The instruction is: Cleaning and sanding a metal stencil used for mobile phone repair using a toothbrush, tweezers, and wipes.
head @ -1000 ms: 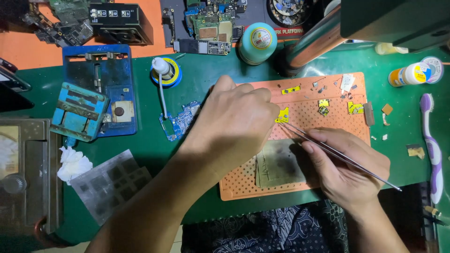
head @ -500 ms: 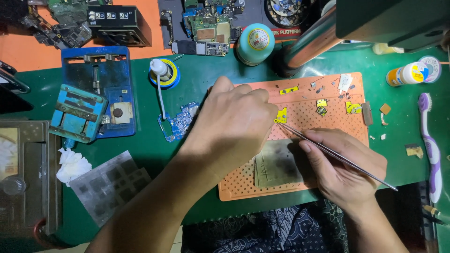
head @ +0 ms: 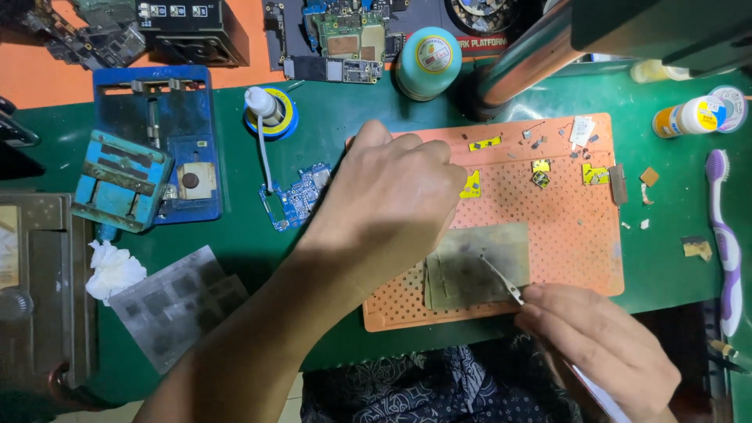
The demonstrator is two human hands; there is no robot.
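Observation:
My left hand (head: 392, 196) rests with curled fingers on the left part of an orange perforated work mat (head: 580, 251), its fingertips at the edge of a thin grey metal stencil sheet (head: 479, 266) lying on the mat. My right hand (head: 603, 345) is at the mat's near edge and grips metal tweezers (head: 503, 282); their tip touches the stencil. Small yellow parts (head: 471, 186) lie on the mat beyond the stencil.
On the green bench: a blue circuit board (head: 298, 197), a blue holder jig (head: 157, 149), a teal round tin (head: 428, 61), a white-tipped bottle on a solder roll (head: 266, 110), a purple toothbrush (head: 724, 235), grey stencil sheets (head: 176, 301), white tissue (head: 113, 270), small bottles (head: 697, 113).
My right hand has drawn back toward me and down to the mat's near edge, and the tweezers now point at the stencil's middle. My left hand has stayed in place.

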